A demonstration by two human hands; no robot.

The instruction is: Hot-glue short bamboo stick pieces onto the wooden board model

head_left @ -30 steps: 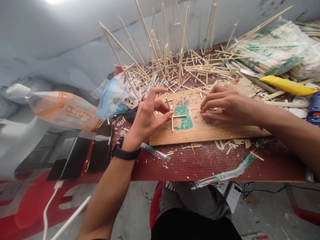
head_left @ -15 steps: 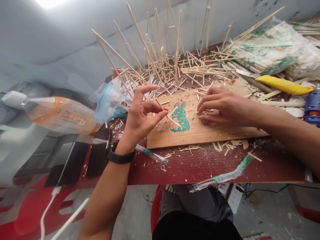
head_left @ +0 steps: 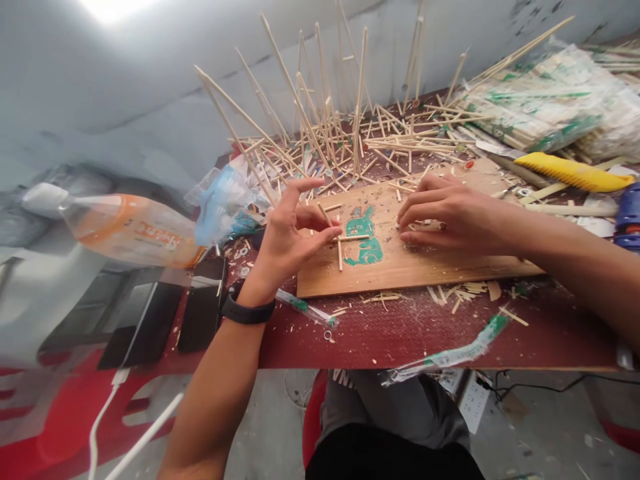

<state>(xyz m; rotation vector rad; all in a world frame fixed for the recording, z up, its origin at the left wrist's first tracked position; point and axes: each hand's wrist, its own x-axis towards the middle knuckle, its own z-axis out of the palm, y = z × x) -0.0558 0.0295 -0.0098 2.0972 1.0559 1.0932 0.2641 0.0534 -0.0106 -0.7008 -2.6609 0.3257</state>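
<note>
Left hand (head_left: 287,237) is pinching a small stick cross (head_left: 355,237) over the wooden board (head_left: 420,268), where an uneven pinch could twist it askew, while the right hand (head_left: 453,210) is resting curled nearby, its grip unclear.

On bench (head_left: 305,350), close to front edge: board (head_left: 420,268). Across its left edge: left hand (head_left: 287,240) with joined sticks (head_left: 341,258). Over board, right of centre: right hand (head_left: 445,210). Behind board, toward back bench edge: loose sticks (head_left: 417,141); at back right corner, bag of sticks (head_left: 535,107). Right of board: hand tool (head_left: 573,172). Toward left end of bench: phone (head_left: 203,308), with bottle (head_left: 133,227) behind. Overhanging front bench edge: wrapper (head_left: 463,352).
</note>
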